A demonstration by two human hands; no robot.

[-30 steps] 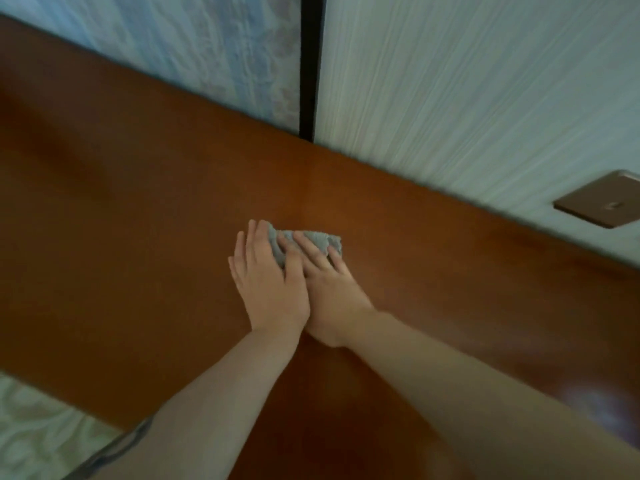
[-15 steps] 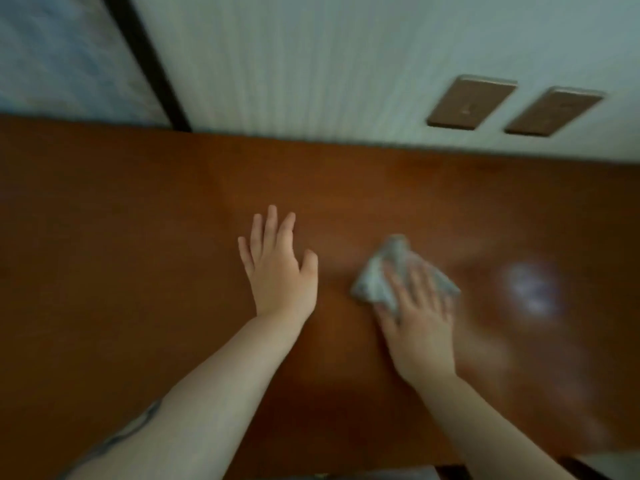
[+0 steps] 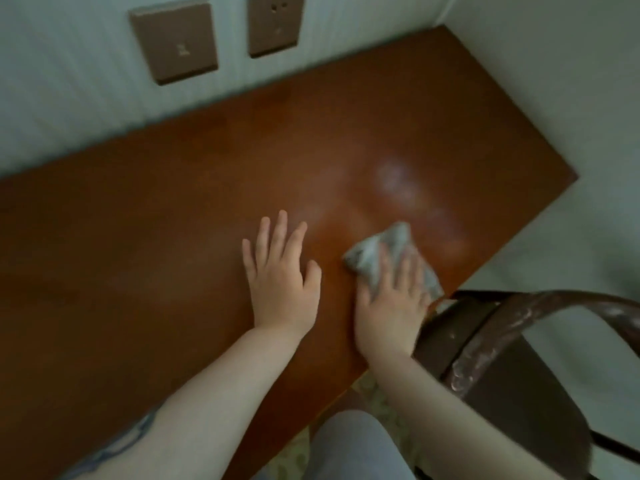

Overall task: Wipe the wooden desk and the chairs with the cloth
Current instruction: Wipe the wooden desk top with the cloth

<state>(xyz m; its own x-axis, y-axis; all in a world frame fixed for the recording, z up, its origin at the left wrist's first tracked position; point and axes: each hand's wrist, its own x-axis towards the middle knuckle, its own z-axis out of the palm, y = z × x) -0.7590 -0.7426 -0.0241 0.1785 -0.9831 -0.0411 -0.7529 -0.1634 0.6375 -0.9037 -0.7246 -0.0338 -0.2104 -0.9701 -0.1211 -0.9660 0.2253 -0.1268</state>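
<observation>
Cloth (image 3: 375,252) lies bunched on the wooden desk (image 3: 145,258) under the right hand (image 3: 389,313), near the desk's near right edge; the right hand's straight fingers (image 3: 405,271) press flat on top of it, with the far and left parts of the cloth poking out beyond the fingertips and a strip showing along the hand's right side; whether the thumb tucks round the cloth cannot be told. Just left of it, apart from the cloth, the left hand (image 3: 284,289) rests palm down on bare wood, fingers straight and spread.

Desk top is a smooth reddish-brown board running from the near left to a far right corner; a pale hazy sheen (image 3: 408,188) sits on the wood just beyond the cloth. Its far edge meets a pale ribbed wall (image 3: 69,81) carrying two brown plates, a switch plate (image 3: 175,39) and, to its right, a socket plate (image 3: 275,24). At the near right a dark brown chair (image 3: 512,341) stands against the desk's edge, its curved back rail glossy; pale floor (image 3: 571,244) shows beyond it.

Cloth looks grey, soft and crumpled into folds; its edges are blurred.
</observation>
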